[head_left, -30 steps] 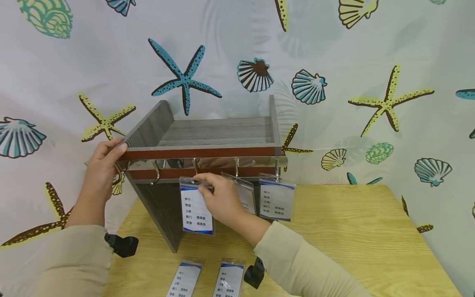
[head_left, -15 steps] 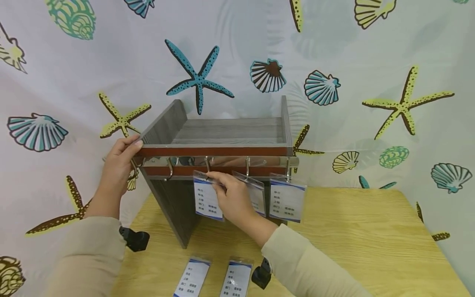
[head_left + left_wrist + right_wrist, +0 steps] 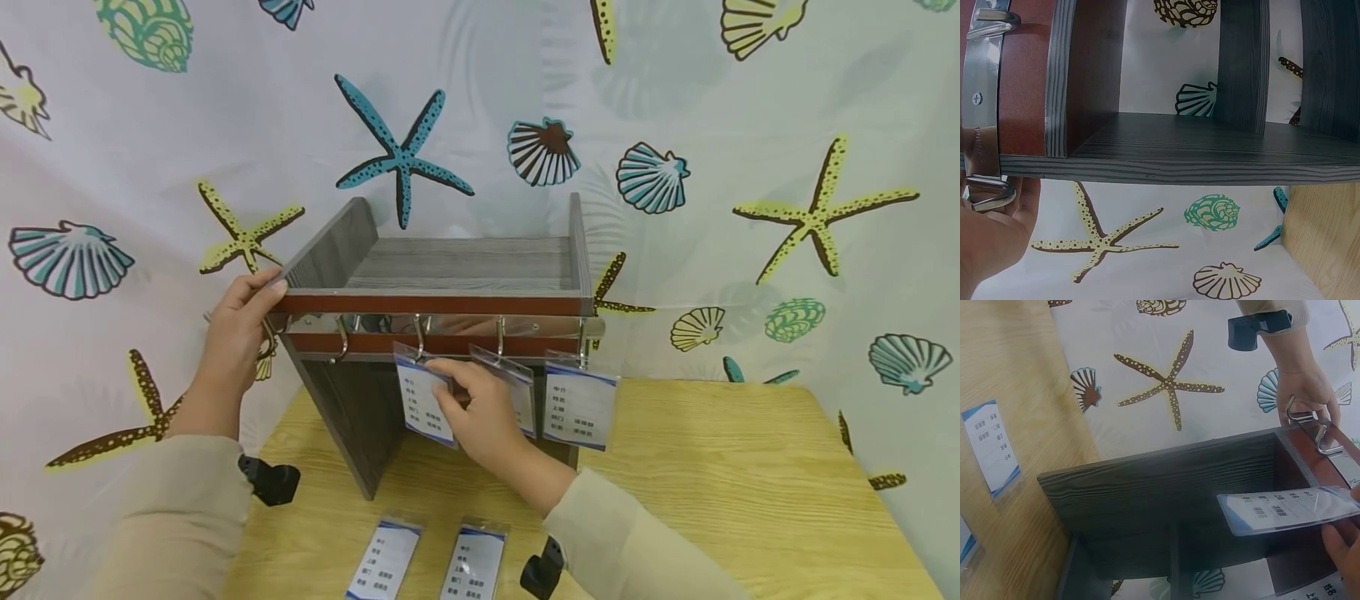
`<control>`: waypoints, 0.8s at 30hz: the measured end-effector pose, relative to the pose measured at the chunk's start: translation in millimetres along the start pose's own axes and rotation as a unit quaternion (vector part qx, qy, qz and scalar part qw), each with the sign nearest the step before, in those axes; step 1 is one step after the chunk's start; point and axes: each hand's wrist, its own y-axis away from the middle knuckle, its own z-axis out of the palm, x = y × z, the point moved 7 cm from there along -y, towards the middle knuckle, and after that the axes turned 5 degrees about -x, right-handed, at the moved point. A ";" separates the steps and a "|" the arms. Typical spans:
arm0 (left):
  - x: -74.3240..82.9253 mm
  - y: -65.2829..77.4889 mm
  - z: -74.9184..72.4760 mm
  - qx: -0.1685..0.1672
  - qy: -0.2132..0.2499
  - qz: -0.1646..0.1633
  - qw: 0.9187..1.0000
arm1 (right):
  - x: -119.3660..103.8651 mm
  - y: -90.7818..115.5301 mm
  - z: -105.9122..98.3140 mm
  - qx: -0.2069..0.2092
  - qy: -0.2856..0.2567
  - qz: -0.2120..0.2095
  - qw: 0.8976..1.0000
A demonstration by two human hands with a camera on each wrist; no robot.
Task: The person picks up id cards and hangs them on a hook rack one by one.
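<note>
Head view, hands (image 3: 238, 329) (image 3: 487, 412), five badges (image 3: 422, 400), left wrist view, one hand (image 3: 997, 247)

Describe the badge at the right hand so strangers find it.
Find the grey rack on the table, hooks along its front. Of the three badges at the hooks, it's the leftmost badge, the only one at the fingertips of the right hand.

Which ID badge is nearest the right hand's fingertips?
The leftmost badge by the hook rail, right hand at its edge; the middle badge and rightmost badge are farther right; two badges lie on the table.
</note>
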 end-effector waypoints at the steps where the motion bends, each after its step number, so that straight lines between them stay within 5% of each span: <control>1: 0.4 -0.4 0.1 0.000 0.002 0.001 1.000 | 0.0 2.1 -0.7 -0.002 -0.002 0.000 1.000; 9: 1.8 -2.3 2.6 0.004 0.002 -0.003 1.000 | 2.7 20.2 -9.0 0.004 0.004 -0.009 1.000; 24: 1.4 0.2 1.1 0.004 0.010 0.007 1.000 | 32.1 56.8 1.1 -0.071 0.000 0.096 0.993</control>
